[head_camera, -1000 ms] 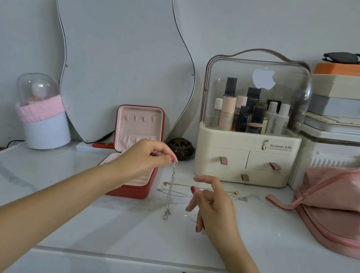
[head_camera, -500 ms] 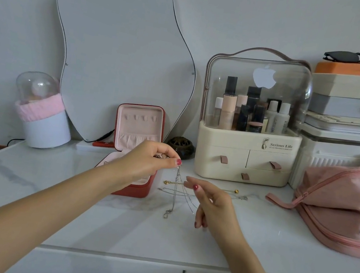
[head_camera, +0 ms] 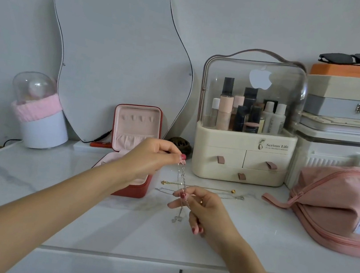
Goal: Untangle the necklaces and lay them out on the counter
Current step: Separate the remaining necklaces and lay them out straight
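A thin silver necklace (head_camera: 181, 178) hangs straight down from my left hand (head_camera: 151, 155), which pinches its top end above the white counter (head_camera: 70, 208). Its pendant end (head_camera: 176, 219) dangles just over the counter. My right hand (head_camera: 204, 210) pinches the same chain lower down between thumb and forefinger. Behind the hands, a gold necklace (head_camera: 213, 189) with small gold ends lies stretched out straight on the counter. A second silver chain (head_camera: 233, 197) lies parallel just in front of it, partly hidden by my right hand.
An open red jewellery box (head_camera: 136, 143) stands left of the chains, under my left wrist. A cream cosmetics organiser (head_camera: 240, 161) sits behind, a pink pouch (head_camera: 339, 207) at right, stacked boxes behind it, a wavy mirror (head_camera: 116, 56) and a pink-banded jar (head_camera: 39, 115) at left.
My right hand has moved up and left from the counter to the hanging chain and pinched it. My left hand has kept its hold, drifting slightly right.
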